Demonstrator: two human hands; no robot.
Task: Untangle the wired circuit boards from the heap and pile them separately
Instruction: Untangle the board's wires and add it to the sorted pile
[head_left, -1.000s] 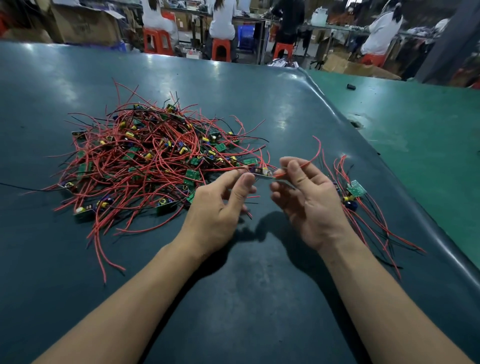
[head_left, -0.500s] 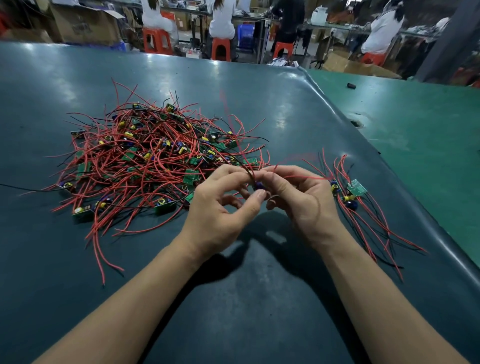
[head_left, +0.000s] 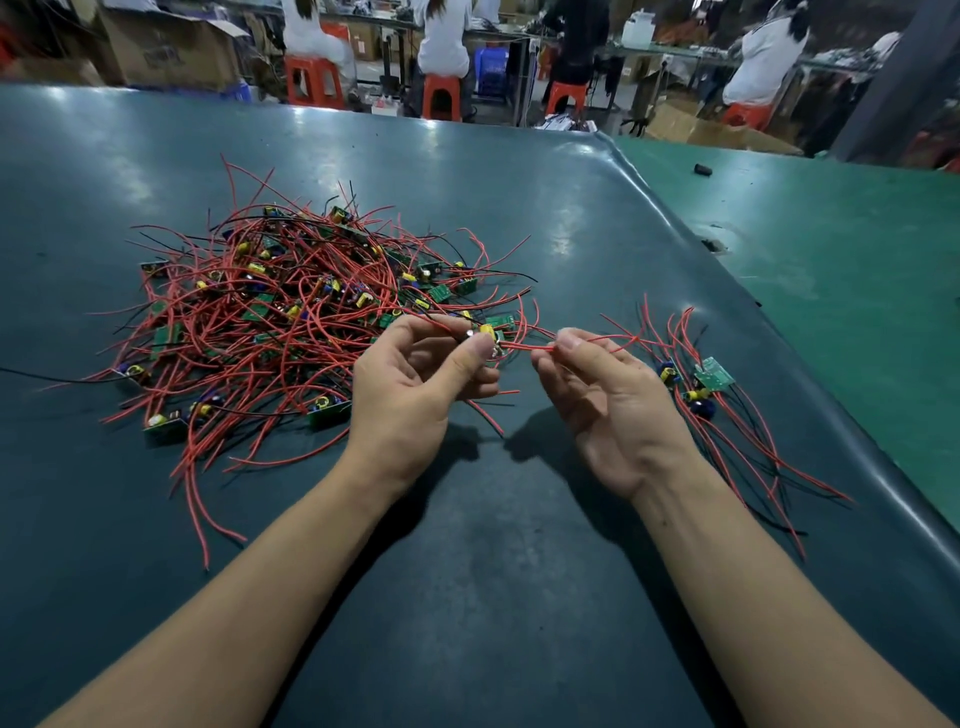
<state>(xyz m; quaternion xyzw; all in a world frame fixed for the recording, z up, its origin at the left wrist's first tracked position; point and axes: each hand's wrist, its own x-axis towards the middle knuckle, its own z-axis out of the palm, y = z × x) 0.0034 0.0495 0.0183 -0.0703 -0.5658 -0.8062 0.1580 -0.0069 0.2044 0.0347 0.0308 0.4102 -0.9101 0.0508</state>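
The hands had drawn apart since a moment before. The left hand (head_left: 415, 384) pinched a small circuit board (head_left: 488, 335) at its fingertips, just off the heap (head_left: 291, 312); the right hand (head_left: 602, 395) pinched its red wire (head_left: 540, 345), near the separate pile (head_left: 701, 384) on the bench (head_left: 493, 597).

The left hand (head_left: 415, 384) covers most of the small board (head_left: 491, 338) in its grip, so only a yellow part and a sliver of green show. Boards deep in the heap (head_left: 291, 312) lie buried under red wires. Both forearms run off the bottom edge.
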